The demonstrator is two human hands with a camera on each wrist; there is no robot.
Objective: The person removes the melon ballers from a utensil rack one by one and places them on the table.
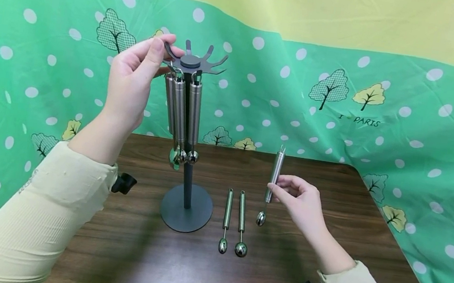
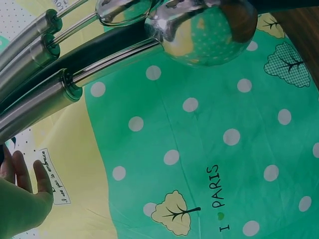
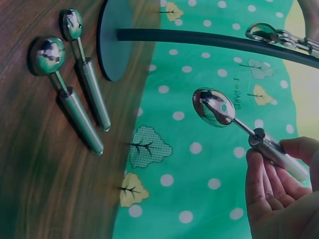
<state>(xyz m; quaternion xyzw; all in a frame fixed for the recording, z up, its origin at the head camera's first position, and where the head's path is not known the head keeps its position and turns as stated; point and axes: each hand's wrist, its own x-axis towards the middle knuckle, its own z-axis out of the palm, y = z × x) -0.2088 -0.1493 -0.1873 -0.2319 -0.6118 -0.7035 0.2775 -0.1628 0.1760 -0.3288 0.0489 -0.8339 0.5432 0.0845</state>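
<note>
Green dotted cloth [image 1: 258, 98] hangs behind a dark wood surface [image 1: 277, 282], near edge cut off. Head view: one rack [image 1: 188, 182] with three hanging scoops [image 1: 177, 111] I can count, left hand [image 1: 132, 76] pinching a prong. Two loose scoops [image 1: 228, 213] lie mid-surface; right hand [image 1: 302, 204] pinches one held scoop [image 1: 275, 172] nearer the right edge. Left wrist cam: three handles, ends cropped, grip hidden. Right wrist cam: held scoop's handle end is covered, rack top's cropped.

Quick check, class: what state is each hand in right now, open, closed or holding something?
Left hand: closed, pinching a prong of the dark stand.
Right hand: closed, holding a metal scoop.
</note>
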